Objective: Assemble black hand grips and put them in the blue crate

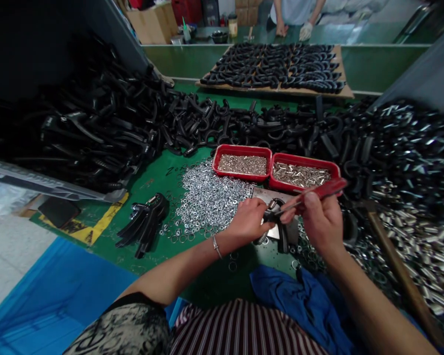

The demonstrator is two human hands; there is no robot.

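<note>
My left hand (248, 220) is closed on a black curved handle part (283, 235), fingers and thumb at its upper end over a flat steel plate (261, 196). My right hand (322, 222) grips a red-handled tool (327, 189) with a thin metal tip. That tip points left and meets the part beside my left fingers; the exact contact is too small to make out. Left of the plate spreads a heap of small shiny washers and rings (207, 197). Just beyond stand a red tray of tiny metal pieces (241, 148) and a red tray of short pins (306, 160).
Black curved parts (96, 123) pile up left and behind the trays. A small bundle of them (146, 222) lies front left. On the right are metal cylinders (410, 236) and a wooden-handled hammer (395, 261). A blue cloth (299, 301) lies near me. A co-worker (296, 15) stands across.
</note>
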